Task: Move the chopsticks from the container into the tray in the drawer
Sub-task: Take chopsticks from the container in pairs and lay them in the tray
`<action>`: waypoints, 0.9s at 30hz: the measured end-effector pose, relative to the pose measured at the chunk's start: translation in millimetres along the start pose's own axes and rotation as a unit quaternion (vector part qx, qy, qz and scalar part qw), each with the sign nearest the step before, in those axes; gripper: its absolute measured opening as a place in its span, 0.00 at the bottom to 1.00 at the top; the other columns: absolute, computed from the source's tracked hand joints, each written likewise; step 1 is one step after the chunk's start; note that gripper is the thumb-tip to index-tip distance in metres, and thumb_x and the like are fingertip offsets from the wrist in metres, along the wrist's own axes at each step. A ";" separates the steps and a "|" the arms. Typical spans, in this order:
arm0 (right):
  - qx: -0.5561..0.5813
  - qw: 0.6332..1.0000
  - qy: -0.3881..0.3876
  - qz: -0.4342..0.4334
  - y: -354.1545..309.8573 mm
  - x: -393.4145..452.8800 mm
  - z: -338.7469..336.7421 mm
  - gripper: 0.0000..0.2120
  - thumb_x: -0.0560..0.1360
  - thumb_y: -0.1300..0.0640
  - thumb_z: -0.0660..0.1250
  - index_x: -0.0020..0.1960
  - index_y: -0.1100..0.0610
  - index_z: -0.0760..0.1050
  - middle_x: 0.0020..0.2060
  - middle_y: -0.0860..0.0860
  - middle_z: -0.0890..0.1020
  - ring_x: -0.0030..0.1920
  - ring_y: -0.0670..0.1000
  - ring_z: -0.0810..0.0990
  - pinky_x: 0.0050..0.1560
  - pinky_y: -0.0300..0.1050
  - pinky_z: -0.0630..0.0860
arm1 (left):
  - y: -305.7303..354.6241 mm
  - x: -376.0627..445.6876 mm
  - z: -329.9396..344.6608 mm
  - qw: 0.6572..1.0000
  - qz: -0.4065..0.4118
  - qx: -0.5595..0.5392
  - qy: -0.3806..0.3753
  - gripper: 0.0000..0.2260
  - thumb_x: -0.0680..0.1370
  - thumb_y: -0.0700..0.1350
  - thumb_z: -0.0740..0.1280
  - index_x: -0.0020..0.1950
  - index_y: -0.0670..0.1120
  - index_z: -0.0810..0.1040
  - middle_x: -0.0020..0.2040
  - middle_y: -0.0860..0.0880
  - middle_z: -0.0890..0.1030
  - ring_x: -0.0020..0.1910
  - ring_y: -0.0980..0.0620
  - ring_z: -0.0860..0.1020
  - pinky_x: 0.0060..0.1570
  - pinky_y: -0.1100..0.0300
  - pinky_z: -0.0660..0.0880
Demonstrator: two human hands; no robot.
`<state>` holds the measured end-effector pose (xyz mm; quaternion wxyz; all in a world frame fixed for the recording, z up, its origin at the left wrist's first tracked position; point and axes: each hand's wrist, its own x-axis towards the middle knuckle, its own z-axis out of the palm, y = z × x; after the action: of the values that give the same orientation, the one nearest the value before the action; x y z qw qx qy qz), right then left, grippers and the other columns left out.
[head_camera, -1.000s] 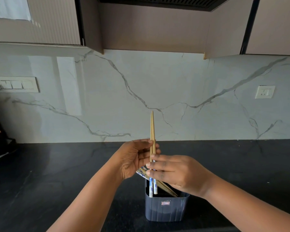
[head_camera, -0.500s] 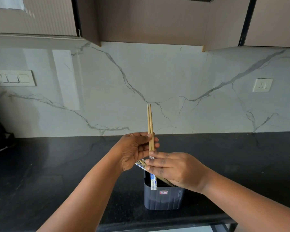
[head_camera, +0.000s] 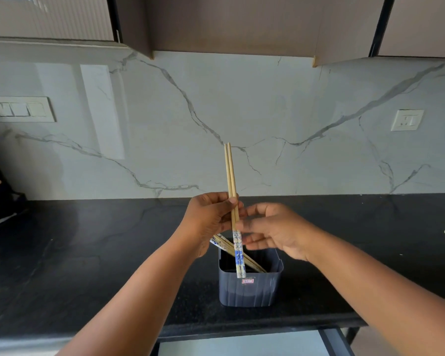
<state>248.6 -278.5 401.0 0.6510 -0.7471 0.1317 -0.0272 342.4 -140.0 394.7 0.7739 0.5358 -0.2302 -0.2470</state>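
Since the earlier frame the right hand [head_camera: 275, 231] has let go of the pair of pale wooden chopsticks with blue-and-white patterned ends [head_camera: 232, 201] and drawn slightly right, fingers now spread loosely just beside them. The left hand [head_camera: 211, 219] has its grip pinching that pair, held upright above the dark grey ribbed plastic container [head_camera: 251, 286]. More chopsticks [head_camera: 231, 249] lean inside the container, which stands on the near part of the black stone desk [head_camera: 88, 253].

upright chopsticks [head_camera: 231, 176], others in container [head_camera: 251, 286]
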 end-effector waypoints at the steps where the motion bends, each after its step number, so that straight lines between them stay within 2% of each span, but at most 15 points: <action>1: 0.012 1.000 0.006 -0.002 5.9 -0.2 3.8 0.12 0.69 0.62 0.76 0.52 0.60 0.79 0.43 0.57 0.87 0.42 0.54 0.86 0.42 0.47 0.83 | -2.9 -0.4 2.5 1.000 0.011 -0.005 0.010 0.04 0.77 0.36 0.67 0.45 0.37 0.81 0.39 0.41 0.84 0.40 0.46 0.84 0.37 0.58 0.81; 6: 0.039 0.997 0.044 -0.048 17.9 0.2 8.6 0.11 0.70 0.66 0.75 0.52 0.60 0.80 0.40 0.54 0.87 0.42 0.52 0.87 0.39 0.43 0.83 | -12.4 -1.1 7.6 0.998 0.043 0.000 0.043 0.04 0.77 0.37 0.67 0.45 0.38 0.82 0.38 0.43 0.84 0.38 0.46 0.84 0.38 0.60 0.80; 8: 0.021 0.998 0.044 -0.048 20.4 0.5 6.4 0.10 0.70 0.66 0.75 0.50 0.60 0.81 0.40 0.54 0.87 0.42 0.52 0.87 0.40 0.43 0.83 | -16.6 0.2 6.4 0.996 0.061 0.053 0.045 0.04 0.77 0.39 0.68 0.46 0.39 0.82 0.39 0.44 0.84 0.39 0.49 0.83 0.39 0.63 0.79; 10: -0.006 0.998 0.043 -0.047 25.5 -0.1 2.8 0.08 0.70 0.66 0.74 0.49 0.60 0.81 0.40 0.54 0.87 0.42 0.51 0.87 0.40 0.41 0.82 | -23.2 2.5 -0.3 0.974 0.111 0.192 0.049 0.05 0.76 0.46 0.70 0.45 0.47 0.84 0.40 0.50 0.85 0.41 0.56 0.82 0.41 0.66 0.77; 13: -0.061 0.997 0.027 -0.047 46.1 -6.9 -3.5 0.06 0.70 0.65 0.75 0.46 0.58 0.83 0.39 0.53 0.87 0.41 0.49 0.86 0.39 0.39 0.81 | -36.9 -2.4 -20.0 0.911 0.191 0.361 0.056 0.10 0.75 0.62 0.65 0.46 0.60 0.82 0.45 0.63 0.84 0.46 0.66 0.80 0.45 0.71 0.74; 15: -0.118 0.992 0.013 -0.044 75.2 -15.8 -6.3 0.06 0.69 0.64 0.76 0.43 0.56 0.84 0.36 0.50 0.87 0.36 0.45 0.85 0.38 0.37 0.81 | -52.2 -4.6 -39.7 0.890 0.238 0.378 0.092 0.12 0.76 0.64 0.61 0.49 0.62 0.81 0.47 0.68 0.82 0.50 0.67 0.79 0.47 0.73 0.72; 18: -0.245 0.968 -0.055 -0.005 129.7 -32.8 -5.9 0.04 0.69 0.56 0.76 0.43 0.48 0.85 0.34 0.45 0.85 0.33 0.42 0.82 0.37 0.37 0.80 | -82.9 0.1 -77.3 0.884 0.249 0.358 0.170 0.14 0.79 0.59 0.60 0.52 0.55 0.82 0.51 0.61 0.83 0.55 0.65 0.78 0.54 0.71 0.71; 20: -0.326 0.938 -0.110 0.029 166.2 -41.4 -5.0 0.04 0.70 0.51 0.74 0.43 0.42 0.83 0.35 0.41 0.84 0.33 0.41 0.81 0.34 0.39 0.79 | -106.9 0.3 -103.9 0.875 0.229 0.373 0.205 0.16 0.80 0.59 0.58 0.53 0.53 0.82 0.54 0.57 0.82 0.58 0.62 0.78 0.58 0.69 0.70; 22: -0.401 0.902 -0.147 0.052 202.3 -47.1 -3.6 0.04 0.73 0.50 0.70 0.46 0.41 0.82 0.37 0.41 0.84 0.35 0.40 0.80 0.36 0.40 0.77 | -135.3 -0.5 -128.0 0.848 0.188 0.451 0.207 0.19 0.80 0.58 0.58 0.56 0.49 0.82 0.59 0.51 0.81 0.64 0.54 0.75 0.64 0.64 0.68; 24: -0.466 0.862 -0.183 0.077 233.5 -48.1 0.1 0.06 0.75 0.53 0.66 0.47 0.48 0.82 0.39 0.45 0.84 0.37 0.44 0.79 0.40 0.43 0.76 | -167.3 -1.5 -146.0 0.780 0.079 0.598 0.166 0.23 0.80 0.58 0.57 0.66 0.45 0.76 0.69 0.44 0.74 0.72 0.46 0.66 0.70 0.55 0.60; 26: -0.512 0.823 -0.215 0.119 259.7 -46.1 5.2 0.09 0.74 0.61 0.62 0.38 0.54 0.78 0.33 0.51 0.79 0.35 0.52 0.76 0.37 0.46 0.72 | -198.1 -7.1 -154.2 0.687 -0.080 0.715 0.106 0.30 0.79 0.63 0.53 0.76 0.47 0.61 0.78 0.44 0.57 0.78 0.44 0.52 0.74 0.47 0.49; 27: -0.530 0.807 -0.222 0.139 269.2 -44.6 8.8 0.11 0.73 0.64 0.61 0.32 0.55 0.71 0.29 0.53 0.73 0.33 0.55 0.72 0.34 0.46 0.67 | -209.7 -9.7 -157.0 0.654 -0.121 0.742 0.088 0.33 0.78 0.66 0.49 0.78 0.48 0.54 0.79 0.45 0.52 0.78 0.45 0.47 0.74 0.45 0.45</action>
<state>164.0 -291.4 141.7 0.1624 -0.9353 0.0796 0.3042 404.0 -85.2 145.9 0.0991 0.9740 -0.2006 -0.0366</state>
